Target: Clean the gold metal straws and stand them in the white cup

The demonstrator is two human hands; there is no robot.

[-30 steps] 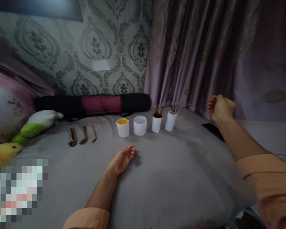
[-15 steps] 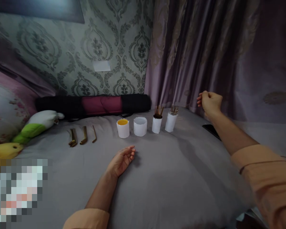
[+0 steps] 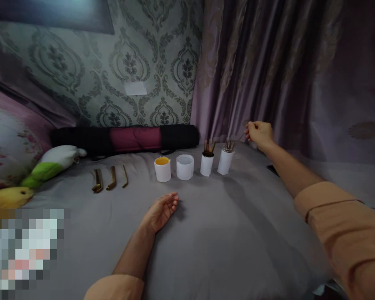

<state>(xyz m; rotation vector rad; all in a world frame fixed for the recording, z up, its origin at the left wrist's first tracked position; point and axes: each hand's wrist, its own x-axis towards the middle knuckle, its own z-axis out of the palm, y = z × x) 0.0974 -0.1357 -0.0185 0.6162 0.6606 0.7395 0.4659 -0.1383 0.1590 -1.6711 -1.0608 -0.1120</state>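
Note:
Four white cups stand in a row on the grey bedsheet (image 3: pixel 225 246). The leftmost cup (image 3: pixel 162 169) holds yellow stuff, the second cup (image 3: pixel 185 166) looks plain, and the third cup (image 3: pixel 206 162) and fourth cup (image 3: pixel 226 160) hold thin brown sticks. My right hand (image 3: pixel 259 135) hovers just right of the fourth cup, fingers pinched on a thin stick (image 3: pixel 240 137) that points toward that cup. My left hand (image 3: pixel 161 211) lies relaxed on the sheet in front of the cups, fingers loosely apart, holding nothing.
Three small bunches of bent brown sticks (image 3: pixel 110 179) lie left of the cups. A black and maroon roll (image 3: pixel 126 139) lies along the wall. Plush toys (image 3: pixel 50 164) sit at the left. A dark phone (image 3: pixel 273 170) shows beside my right forearm. Curtains (image 3: pixel 284 71) hang behind.
My right hand has moved left from over the phone to just beside the fourth cup, still pinching the thin stick. My left hand has stayed put.

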